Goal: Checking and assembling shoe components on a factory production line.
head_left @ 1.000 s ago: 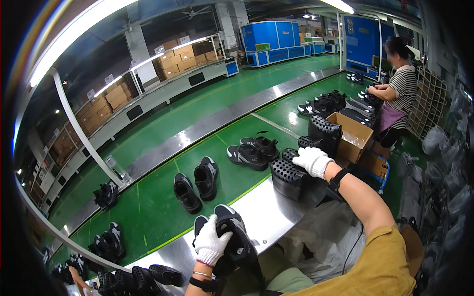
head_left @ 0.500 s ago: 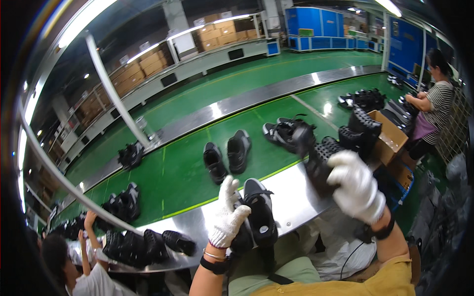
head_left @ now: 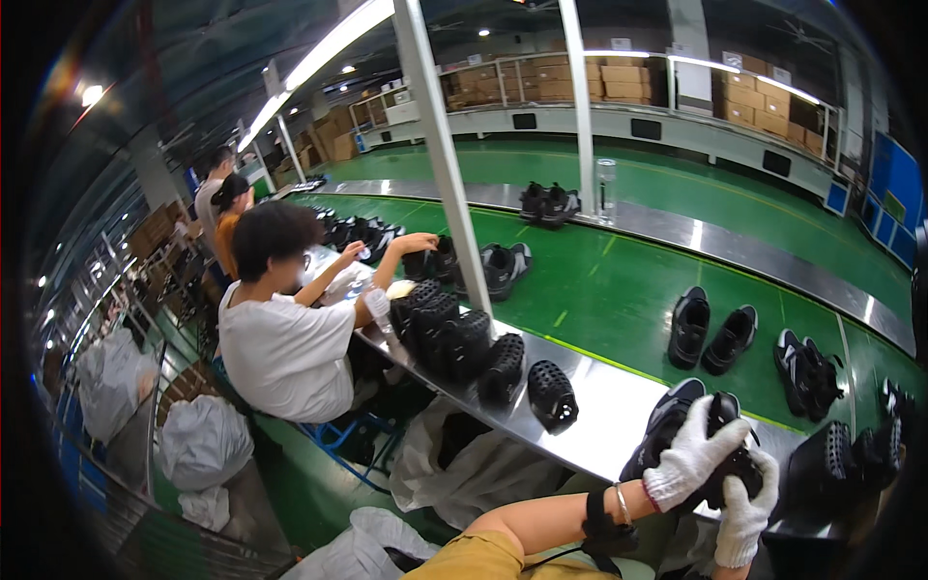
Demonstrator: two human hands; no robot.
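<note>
My two white-gloved hands are close together at the lower right, over the metal ledge. My left hand (head_left: pixel 691 456) is closed on a black shoe (head_left: pixel 723 411), with its thumb and fingers across the top. My right hand (head_left: pixel 749 514) grips the near end of the same dark shape from the right; much of it is hidden between the gloves. Just left of them, a second black shoe with a grey toe (head_left: pixel 665 418) rests on the ledge, partly covered by my left hand.
Black studded shoe-shaped forms (head_left: pixel 553 394) stand along the ledge (head_left: pixel 604 411), with more (head_left: pixel 822 464) to my right. Pairs of shoes (head_left: pixel 689 329) sit on the green belt. A person in white (head_left: pixel 290 353) works at left beside a post (head_left: pixel 449 155). Bags (head_left: pixel 464 474) hang below.
My view has swung left, bringing the co-worker into sight. My right hand, earlier apart at the right with a blurred black item, has come in beside my left hand at the shoe.
</note>
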